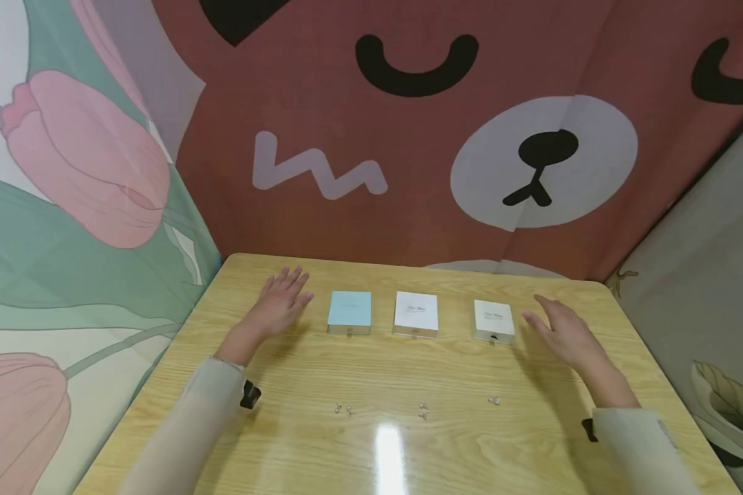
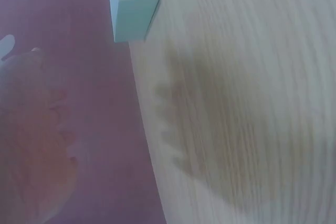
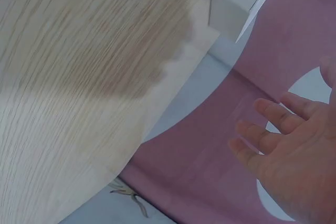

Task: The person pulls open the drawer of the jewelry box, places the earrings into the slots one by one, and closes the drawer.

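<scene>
My left hand (image 1: 277,306) hovers over the table's left side with its fingers spread, holding nothing. Just right of it stands a light blue box (image 1: 349,309), whose side also shows at the top of the left wrist view. A white box (image 1: 416,311) with dark lettering stands in the middle. To its right is a smaller off-white box (image 1: 493,318) with a dark tab at its front. My right hand (image 1: 566,335) is held beside that box, fingers extended and apart, nothing in it. Nearer me lie small shiny earring-like pieces (image 1: 343,409) in little groups.
The boxes stand in a row on a wood-grain table (image 1: 297,378). More small pieces (image 1: 423,411) lie at the front middle, and others (image 1: 494,400) at the right. Behind the table hangs a brown bear-print curtain (image 1: 322,234); a floral one (image 1: 99,275) hangs at left.
</scene>
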Demonstrator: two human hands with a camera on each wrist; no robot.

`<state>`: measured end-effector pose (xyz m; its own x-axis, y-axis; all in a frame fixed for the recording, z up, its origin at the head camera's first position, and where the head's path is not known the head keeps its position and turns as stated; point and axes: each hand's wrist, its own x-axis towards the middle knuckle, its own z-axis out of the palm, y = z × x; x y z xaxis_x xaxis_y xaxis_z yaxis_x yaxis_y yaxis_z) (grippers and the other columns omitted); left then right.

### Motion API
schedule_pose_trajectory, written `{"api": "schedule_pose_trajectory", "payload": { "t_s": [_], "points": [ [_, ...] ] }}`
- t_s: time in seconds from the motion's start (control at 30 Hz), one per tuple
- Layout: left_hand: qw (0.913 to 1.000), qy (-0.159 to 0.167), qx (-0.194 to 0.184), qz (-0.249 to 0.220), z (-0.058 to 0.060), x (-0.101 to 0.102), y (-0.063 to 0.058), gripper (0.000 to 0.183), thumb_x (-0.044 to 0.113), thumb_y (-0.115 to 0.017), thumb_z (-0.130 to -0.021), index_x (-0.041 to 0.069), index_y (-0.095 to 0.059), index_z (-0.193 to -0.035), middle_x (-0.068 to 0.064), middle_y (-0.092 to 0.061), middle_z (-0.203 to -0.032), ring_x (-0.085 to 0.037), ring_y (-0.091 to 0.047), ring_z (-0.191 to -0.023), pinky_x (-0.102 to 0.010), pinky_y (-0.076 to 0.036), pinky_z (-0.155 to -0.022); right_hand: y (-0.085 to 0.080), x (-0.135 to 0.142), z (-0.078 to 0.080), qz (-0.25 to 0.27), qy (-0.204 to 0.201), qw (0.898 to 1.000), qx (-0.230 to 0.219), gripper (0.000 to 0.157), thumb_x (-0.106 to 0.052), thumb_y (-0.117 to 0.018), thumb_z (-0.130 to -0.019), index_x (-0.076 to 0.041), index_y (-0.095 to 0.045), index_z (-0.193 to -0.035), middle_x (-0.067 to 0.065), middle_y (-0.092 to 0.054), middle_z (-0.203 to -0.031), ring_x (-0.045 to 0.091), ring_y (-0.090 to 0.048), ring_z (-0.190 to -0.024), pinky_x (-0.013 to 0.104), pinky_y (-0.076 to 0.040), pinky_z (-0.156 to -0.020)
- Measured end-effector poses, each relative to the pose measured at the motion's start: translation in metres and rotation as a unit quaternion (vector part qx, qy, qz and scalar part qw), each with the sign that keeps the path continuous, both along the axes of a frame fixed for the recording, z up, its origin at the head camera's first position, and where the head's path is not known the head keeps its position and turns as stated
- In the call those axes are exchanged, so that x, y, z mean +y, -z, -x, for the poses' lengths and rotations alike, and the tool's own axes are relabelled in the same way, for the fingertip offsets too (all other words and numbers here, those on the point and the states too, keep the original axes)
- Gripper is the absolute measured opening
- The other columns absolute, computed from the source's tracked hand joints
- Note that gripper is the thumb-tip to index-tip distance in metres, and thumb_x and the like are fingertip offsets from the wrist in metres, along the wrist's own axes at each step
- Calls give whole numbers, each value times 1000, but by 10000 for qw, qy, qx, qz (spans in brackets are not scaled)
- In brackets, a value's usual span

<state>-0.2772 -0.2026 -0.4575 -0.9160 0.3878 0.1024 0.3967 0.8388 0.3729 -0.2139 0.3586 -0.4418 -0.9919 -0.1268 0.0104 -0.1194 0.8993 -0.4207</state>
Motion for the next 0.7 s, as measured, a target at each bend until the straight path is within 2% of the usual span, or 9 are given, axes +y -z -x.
{"api": "schedule_pose_trajectory", "payload": {
  "t_s": [0.23,0.4,0.7],
  "points": [
    [9999,115,-27,30,1,9,3,67,50,-27,-110,4,-29,-160,-15,-16,-169,-36,-2,-157,-61,1,-125,5,-14,-4,240,-71,9997,-38,75,-49,-38,-109,9,-29,-155,39,-32,-153,59,-29,-139,75,-28,-109],
    [9997,204,-48,-81,3,16,6,64,46,-29,-111,4,-31,-159,-15,-19,-168,-36,-4,-156,-61,-1,-125,6,-27,-6,343,-49,9994,24,72,-48,-41,-108,9,-35,-152,37,-39,-150,57,-35,-137,73,-31,-108],
    [9997,249,-88,-20,7,23,9,62,44,-28,-112,6,-29,-160,-13,-19,-168,-35,-4,-157,-60,1,-125,6,-50,-8,503,-62,9987,66,70,-48,-42,-108,7,-39,-151,33,-43,-150,54,-38,-137,70,-34,-109]
  ]
}}
